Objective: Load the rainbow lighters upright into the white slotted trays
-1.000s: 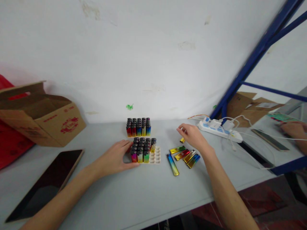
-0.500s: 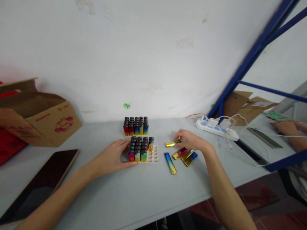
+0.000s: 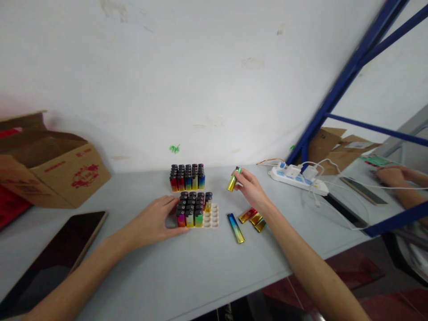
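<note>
My right hand (image 3: 249,185) pinches a gold and green lighter (image 3: 232,182), held nearly upright above the table. My left hand (image 3: 160,218) grips the left side of a white slotted tray (image 3: 215,220), its thumb along the front and its fingers behind. Standing in that tray are rows of black-topped lighters (image 3: 190,217); the slots at its right side show bare. Below my right hand a blue and yellow lighter (image 3: 236,228) lies flat, beside a small pile of red and gold lighters (image 3: 246,216), partly covered by my forearm.
Behind the tray stands a second block of lighters (image 3: 188,178), close to the wall. A dark tablet (image 3: 63,249) and an open carton (image 3: 73,174) are at left. A power strip (image 3: 297,179) with cables lies at right, near a blue frame (image 3: 321,120). Another person's hand (image 3: 391,175) shows beyond.
My right hand has lifted the lighter off the table and swung it from lying flat to nearly upright, moving up and slightly left. The left hand keeps its place at the tray.
</note>
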### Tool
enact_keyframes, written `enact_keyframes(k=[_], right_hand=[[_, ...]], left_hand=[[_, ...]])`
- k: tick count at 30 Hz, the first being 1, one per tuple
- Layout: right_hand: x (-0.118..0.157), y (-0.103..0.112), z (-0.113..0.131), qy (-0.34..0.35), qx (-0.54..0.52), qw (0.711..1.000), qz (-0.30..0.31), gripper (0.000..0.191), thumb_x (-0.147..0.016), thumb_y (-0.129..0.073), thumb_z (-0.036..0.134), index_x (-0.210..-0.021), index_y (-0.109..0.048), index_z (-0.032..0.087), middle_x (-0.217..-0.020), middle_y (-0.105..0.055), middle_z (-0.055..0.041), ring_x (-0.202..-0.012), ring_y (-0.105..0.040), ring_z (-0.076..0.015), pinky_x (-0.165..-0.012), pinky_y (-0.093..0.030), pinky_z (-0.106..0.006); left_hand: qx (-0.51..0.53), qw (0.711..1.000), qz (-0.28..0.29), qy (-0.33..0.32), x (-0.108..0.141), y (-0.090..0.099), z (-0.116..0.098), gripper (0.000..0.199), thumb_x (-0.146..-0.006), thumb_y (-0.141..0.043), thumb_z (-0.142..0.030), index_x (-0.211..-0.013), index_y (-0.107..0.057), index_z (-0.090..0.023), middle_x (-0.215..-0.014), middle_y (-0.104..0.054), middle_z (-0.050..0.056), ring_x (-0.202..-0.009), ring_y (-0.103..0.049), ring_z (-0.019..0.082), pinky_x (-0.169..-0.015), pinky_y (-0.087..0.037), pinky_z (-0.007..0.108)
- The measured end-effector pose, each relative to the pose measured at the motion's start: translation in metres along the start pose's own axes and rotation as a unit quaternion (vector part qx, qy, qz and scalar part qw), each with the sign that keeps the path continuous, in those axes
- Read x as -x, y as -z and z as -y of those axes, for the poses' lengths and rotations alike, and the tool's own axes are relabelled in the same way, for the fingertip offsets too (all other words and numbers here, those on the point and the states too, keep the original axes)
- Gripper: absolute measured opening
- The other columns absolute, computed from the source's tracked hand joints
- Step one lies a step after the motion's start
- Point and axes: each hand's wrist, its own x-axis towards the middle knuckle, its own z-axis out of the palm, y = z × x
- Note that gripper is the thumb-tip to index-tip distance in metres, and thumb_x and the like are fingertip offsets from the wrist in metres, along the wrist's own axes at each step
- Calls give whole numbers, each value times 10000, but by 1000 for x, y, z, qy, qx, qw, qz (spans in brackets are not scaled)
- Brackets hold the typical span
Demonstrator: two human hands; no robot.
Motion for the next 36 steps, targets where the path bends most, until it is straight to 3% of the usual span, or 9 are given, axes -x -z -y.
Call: enact_keyframes(k=[4,8,11,17,23,29,36], right_hand=[[9,-19,3,-63,-81,994,48,647,-783,-835,822,-1018,-561,285,-818,-629,23,-738,-611,-181,-672,-524,-308],[15,-29,2,-77,-90,987,106,638,-828,-819,801,-1119,-561,295,-688,-431,104,-550,-382,-121,-521,-325,-243],[18,-33,-3,-60,-40,990,123,609,-888,-744,841,-1005,-560,273,-676,-359,111,-536,-271,-103,-514,-238,-246],[27,-40,-12,56,158,985,41,637,-1021,-601,770,-690,-424,254,-629,-375,59,-602,-353,-129,-573,-281,-297],[30,-45,-12,50,239,970,-14,588,-998,-547,670,-615,-354,268,-588,-351,46,-595,-346,-135,-590,-260,-313],[30,-46,-10,52,254,966,16,569,-1034,-513,704,-681,-419,269,-620,-438,40,-628,-423,-156,-597,-335,-298],[41,-42,4,72,256,958,110,325,-1157,-461,563,-1019,-532,278,-681,-659,52,-623,-622,-173,-683,-480,-299]], left_hand=[[3,1000,0,-4,0,-1,1,764,-823,-766,-817,-1288,-768,-210,-1380,-790,197,-1298,-746,429,-1188,-580,557],[3,1000,-2,4,0,0,-2,741,-819,-786,-793,-1279,-776,-212,-1356,-800,180,-1277,-756,421,-1166,-593,531],[6,1000,-1,1,0,2,-4,731,-825,-801,-770,-1291,-771,-207,-1359,-804,178,-1277,-757,419,-1167,-592,527],[8,1000,6,-1,1,3,-5,758,-840,-803,-753,-1344,-745,-191,-1412,-785,190,-1314,-742,416,-1193,-577,535],[7,1000,2,-3,1,2,-4,738,-833,-817,-741,-1332,-746,-202,-1400,-789,182,-1311,-744,419,-1194,-578,545],[-1,1000,14,1,0,6,-8,719,-845,-799,-751,-1307,-753,-202,-1372,-792,184,-1284,-748,417,-1159,-590,527],[17,1000,11,-3,1,9,-13,659,-844,-804,-734,-1270,-765,-234,-1334,-806,143,-1246,-757,395,-1146,-590,500]])
